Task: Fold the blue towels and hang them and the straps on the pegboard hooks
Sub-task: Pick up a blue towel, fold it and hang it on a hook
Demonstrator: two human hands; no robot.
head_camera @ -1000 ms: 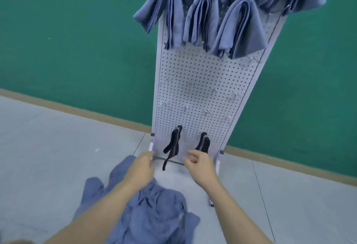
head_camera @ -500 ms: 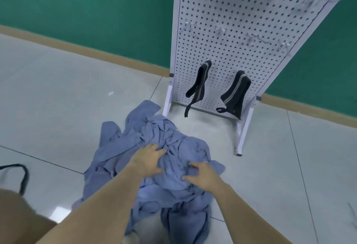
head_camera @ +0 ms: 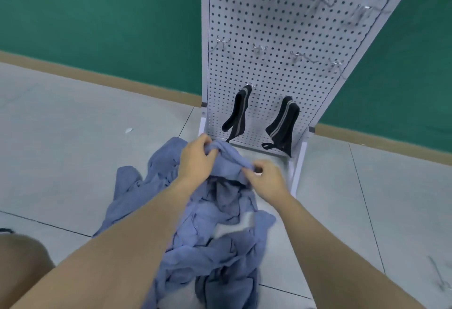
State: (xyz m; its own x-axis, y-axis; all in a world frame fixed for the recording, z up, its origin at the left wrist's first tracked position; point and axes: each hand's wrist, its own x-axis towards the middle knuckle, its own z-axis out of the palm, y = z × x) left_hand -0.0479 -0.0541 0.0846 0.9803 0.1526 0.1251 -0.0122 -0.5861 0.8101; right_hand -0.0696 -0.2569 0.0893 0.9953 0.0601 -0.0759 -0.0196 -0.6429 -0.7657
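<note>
A blue towel [head_camera: 230, 159] is gripped at its bunched top edge by the left hand [head_camera: 195, 159] and pinched at its right end by the right hand [head_camera: 266, 179], above the towel pile [head_camera: 208, 235]. Farther right, two black straps [head_camera: 238, 113] are hung on the pegboard [head_camera: 281, 27].

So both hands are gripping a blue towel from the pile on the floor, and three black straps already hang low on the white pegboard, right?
Nearly. The head view shows two black straps, not three: one and another hang low on the pegboard. Both the left hand and right hand do grip a blue towel.
</note>
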